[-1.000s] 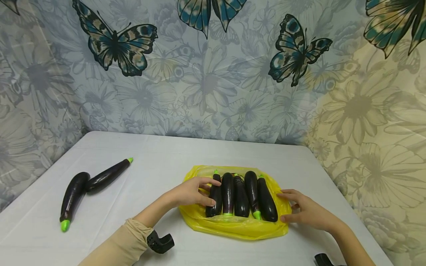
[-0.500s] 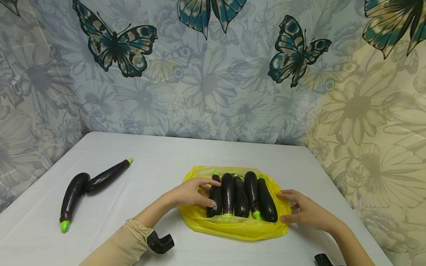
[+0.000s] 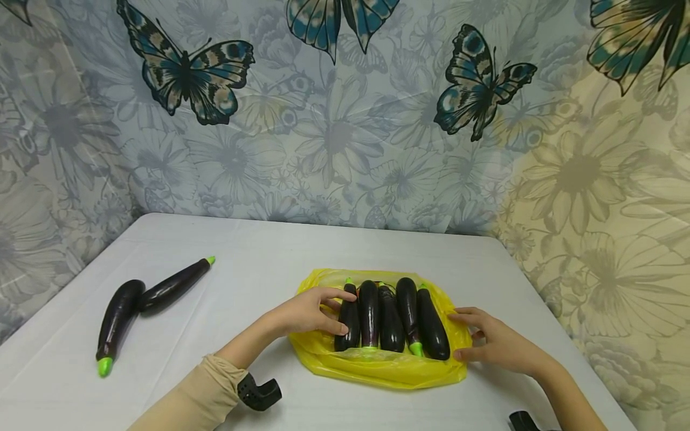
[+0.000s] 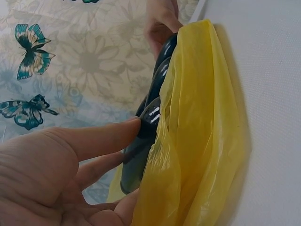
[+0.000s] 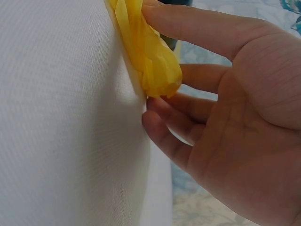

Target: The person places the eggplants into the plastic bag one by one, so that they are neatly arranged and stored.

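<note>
In the head view, a yellow plastic bag (image 3: 377, 374) lies on the table with its mouth spread wide. Several dark eggplants (image 3: 369, 314) with bright green stem ends rest in it side by side. My left hand (image 3: 309, 314) is at the bag's left side, its thumb and index fingertip touching the leftmost eggplant (image 3: 349, 323). The left wrist view has the thumb (image 4: 103, 139) straight against a glossy eggplant (image 4: 150, 115) beside the folded plastic. At the right edge of the bag my right hand (image 3: 498, 341) has its relaxed fingers spread, fingertips right at the plastic (image 5: 162, 73).
Two more eggplants lie on the left of the white table (image 3: 259, 251), one upright-pointing (image 3: 120, 320) and one slanting (image 3: 175, 287), touching each other. A black wrist mount (image 3: 260, 392) sits on the left wrist. Behind the table hangs a butterfly-patterned cloth (image 3: 345, 137).
The leftmost eggplant in the bag shifted very slightly early on. Both hands otherwise keep their places, and the bag lies as before.
</note>
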